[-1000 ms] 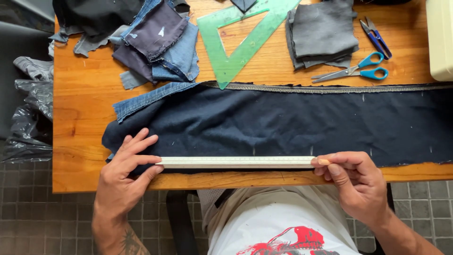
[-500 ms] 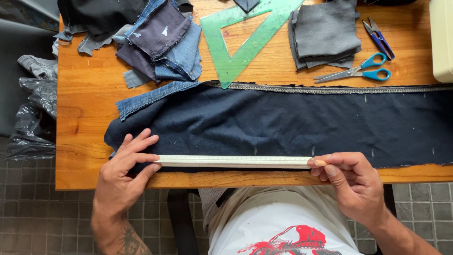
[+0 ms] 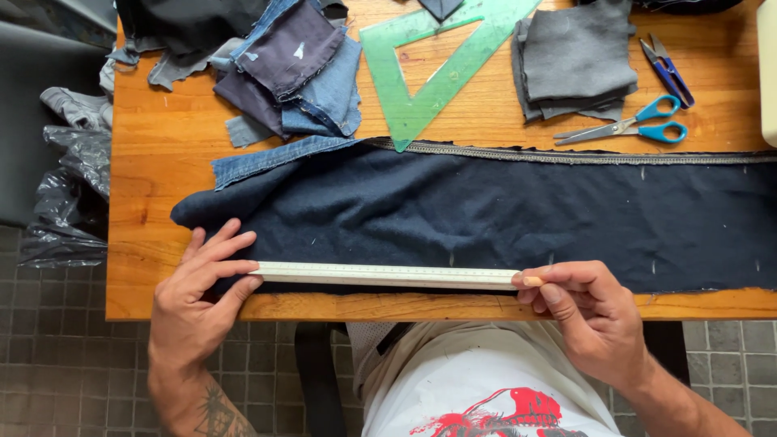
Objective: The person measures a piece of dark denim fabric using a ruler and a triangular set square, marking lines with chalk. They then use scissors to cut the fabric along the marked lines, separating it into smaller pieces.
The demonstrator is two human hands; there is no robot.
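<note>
A wooden table (image 3: 162, 162) stands on a grey tiled floor (image 3: 73, 372) in daylight.

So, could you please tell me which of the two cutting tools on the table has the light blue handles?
The scissors lying below the small dark-blue thread snips, at the table's far right; their long blades point left.

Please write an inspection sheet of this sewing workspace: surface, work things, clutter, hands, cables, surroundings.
Surface: wooden table, mostly covered.
Work things: white ruler lies along the near edge of the dark blue cloth, which carries small white marks.
Clutter: green set square, blue-handled scissors, small snips, grey fabric pieces, denim scraps.
Hands: left hand presses the ruler's left end; right hand has its grip at the right end.
Cables: nothing seen.
Surroundings: grey tiled floor, plastic bag left of the table.
</note>
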